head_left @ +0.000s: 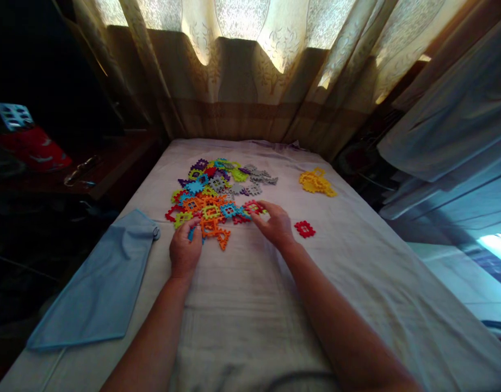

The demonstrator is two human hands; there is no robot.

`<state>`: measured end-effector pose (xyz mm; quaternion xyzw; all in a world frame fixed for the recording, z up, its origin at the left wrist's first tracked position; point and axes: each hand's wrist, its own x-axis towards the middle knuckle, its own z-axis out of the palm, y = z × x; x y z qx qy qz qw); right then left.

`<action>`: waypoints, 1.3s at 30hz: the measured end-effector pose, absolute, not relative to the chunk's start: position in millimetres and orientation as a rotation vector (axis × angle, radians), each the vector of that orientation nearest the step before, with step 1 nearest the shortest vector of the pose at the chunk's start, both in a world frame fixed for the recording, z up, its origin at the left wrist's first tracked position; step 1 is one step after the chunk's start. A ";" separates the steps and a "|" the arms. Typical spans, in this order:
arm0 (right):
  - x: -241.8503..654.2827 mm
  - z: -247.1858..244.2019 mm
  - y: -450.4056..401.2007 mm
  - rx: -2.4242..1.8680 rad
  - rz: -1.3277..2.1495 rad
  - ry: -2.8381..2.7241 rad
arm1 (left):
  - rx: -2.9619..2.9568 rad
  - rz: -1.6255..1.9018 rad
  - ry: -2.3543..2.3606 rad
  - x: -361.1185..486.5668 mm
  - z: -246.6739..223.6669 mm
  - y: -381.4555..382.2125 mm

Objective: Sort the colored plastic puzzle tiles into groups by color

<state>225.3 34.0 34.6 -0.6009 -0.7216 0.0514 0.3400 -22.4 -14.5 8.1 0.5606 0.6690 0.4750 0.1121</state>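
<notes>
My left hand (pixel 185 249) is at the near left edge of a mixed pile of toothed plastic interlocking tiles, its thumb and fingers closed around a blue interlocking tile (pixel 191 234) that is partly hidden. Right beside it lie an orange square tile (pixel 209 227) and an orange triangular tile (pixel 223 238). At the pile's right side, my right hand (pixel 276 224) pinches a red interlocking tile (pixel 252 206). A blue tile (pixel 229 210) and a lime green tile (pixel 211 212) lie between the hands. Another red tile (pixel 304 229) rests alone to the right of my right hand.
Grey tiles (pixel 263 175) and purple tiles (pixel 202 164) lie at the pile's far side. A yellow tile heap (pixel 316 182) sits apart at the far right. A folded light blue cloth bag (pixel 103 277) lies at left on the white sheet (pixel 234 326). Curtains (pixel 250 81) hang behind.
</notes>
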 end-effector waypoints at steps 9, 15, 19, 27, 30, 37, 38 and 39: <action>353.3 -0.4 -0.5 -1.979 0.134 -1.456 | 1.681 1.376 1.946 -19.1 8.4 -15.0; 349.3 -1.8 0.1 -1.995 0.074 -1.551 | 1.651 1.369 1.951 -20.7 7.6 -15.1; 349.6 -1.9 -0.5 -1.996 0.054 -1.596 | 1.649 1.367 1.945 -20.5 8.3 -15.1; 352.9 -8.2 1.3 -1.939 -0.071 -1.604 | 1.649 1.364 1.943 -20.1 9.7 -15.5; 344.2 -4.2 1.0 -1.826 -0.165 -1.601 | 1.628 1.360 1.944 -19.6 9.6 -15.0; 259.9 13.5 -8.2 -1.522 -0.001 -2.041 | 1.608 1.376 1.919 -19.8 7.9 -13.7; 246.3 15.6 -9.0 -1.509 0.045 -2.120 | 1.601 1.382 1.917 -19.9 7.3 -13.4; 233.9 17.7 -9.3 -1.514 0.083 -2.181 | 1.594 1.388 1.915 -20.1 6.8 -13.2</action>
